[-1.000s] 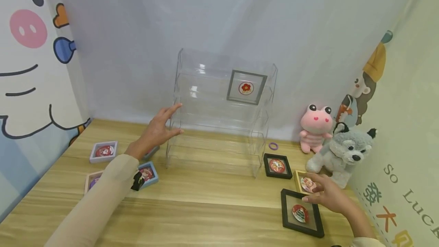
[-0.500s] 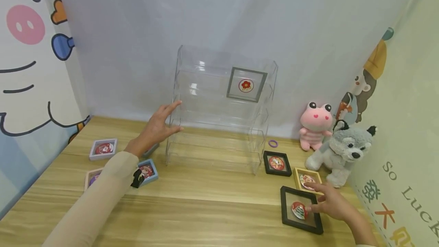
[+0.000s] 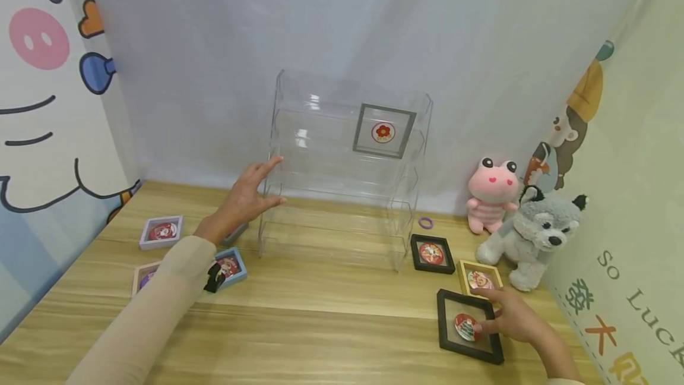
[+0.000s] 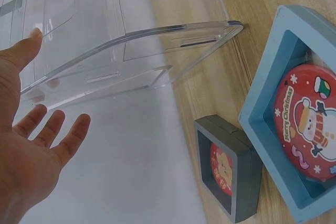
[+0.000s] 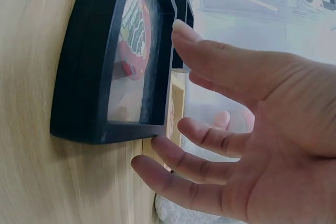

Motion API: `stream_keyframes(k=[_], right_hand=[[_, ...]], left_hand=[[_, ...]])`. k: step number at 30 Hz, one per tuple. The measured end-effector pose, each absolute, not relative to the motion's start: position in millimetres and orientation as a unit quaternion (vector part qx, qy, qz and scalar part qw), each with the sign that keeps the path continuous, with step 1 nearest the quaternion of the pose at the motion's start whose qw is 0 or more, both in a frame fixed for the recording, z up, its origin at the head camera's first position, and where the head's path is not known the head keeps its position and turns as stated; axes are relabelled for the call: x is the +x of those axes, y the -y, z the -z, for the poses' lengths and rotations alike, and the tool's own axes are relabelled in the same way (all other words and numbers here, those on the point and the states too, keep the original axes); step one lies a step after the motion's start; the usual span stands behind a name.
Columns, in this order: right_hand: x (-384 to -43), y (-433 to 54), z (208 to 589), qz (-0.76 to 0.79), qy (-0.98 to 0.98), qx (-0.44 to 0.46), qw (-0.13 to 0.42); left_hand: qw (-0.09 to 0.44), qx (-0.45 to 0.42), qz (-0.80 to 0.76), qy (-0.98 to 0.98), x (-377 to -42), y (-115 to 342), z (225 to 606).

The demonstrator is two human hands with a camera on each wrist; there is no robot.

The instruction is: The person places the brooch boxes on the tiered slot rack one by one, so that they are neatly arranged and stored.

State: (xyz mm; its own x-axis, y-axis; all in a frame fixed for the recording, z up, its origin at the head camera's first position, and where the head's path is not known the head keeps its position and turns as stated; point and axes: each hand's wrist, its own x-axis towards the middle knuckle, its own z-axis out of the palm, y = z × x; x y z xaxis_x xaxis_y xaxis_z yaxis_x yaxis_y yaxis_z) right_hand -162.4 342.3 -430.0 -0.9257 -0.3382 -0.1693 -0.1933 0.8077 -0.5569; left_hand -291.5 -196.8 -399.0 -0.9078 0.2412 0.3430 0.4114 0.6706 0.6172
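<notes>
My left hand spreads its thumb and fingers apart at the left side of a clear acrylic tiered display rack. In the left wrist view its fingers are extended, with thumb and fingertips close by the rack's side edge. A grey frame with a red flower badge leans on an upper tier of the rack. My right hand hovers over the right side of a large black frame holding a Christmas tree badge. Its thumb and fingers are apart in the right wrist view, with nothing between them.
Right of the rack lie a small black frame, a yellow frame and a purple ring. A pink plush and grey plush dog sit behind. Left are lilac, blue and dark grey frames.
My right hand has lowered slightly over the large black frame, uncovering more of the yellow frame. The left hand stays beside the rack. The head view has shifted a little.
</notes>
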Motion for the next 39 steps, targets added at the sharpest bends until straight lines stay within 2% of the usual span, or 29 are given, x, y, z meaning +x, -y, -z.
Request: stream_keyframes(k=[5, 11, 23, 39], right_hand=[[-163.0, -339.4, 432.9, 0.277, -0.938, -0.171, 0.121], [-163.7, -335.3, 435.5, 0.242, -0.950, -0.165, 0.104], [-161.9, -329.9, 436.8, 0.236, -0.956, -0.087, 0.148], [-162.3, -327.1, 446.1, 0.263, -0.953, -0.078, 0.131]], left_hand=[[0.115, -0.178, 0.362, 0.908, -291.1, 197.3, 399.7], [0.113, -0.177, 0.360, 0.909, -290.4, 197.5, 400.8], [0.116, -0.177, 0.358, 0.910, -291.3, 197.7, 400.4], [0.119, -0.181, 0.364, 0.906, -292.4, 198.7, 401.0]])
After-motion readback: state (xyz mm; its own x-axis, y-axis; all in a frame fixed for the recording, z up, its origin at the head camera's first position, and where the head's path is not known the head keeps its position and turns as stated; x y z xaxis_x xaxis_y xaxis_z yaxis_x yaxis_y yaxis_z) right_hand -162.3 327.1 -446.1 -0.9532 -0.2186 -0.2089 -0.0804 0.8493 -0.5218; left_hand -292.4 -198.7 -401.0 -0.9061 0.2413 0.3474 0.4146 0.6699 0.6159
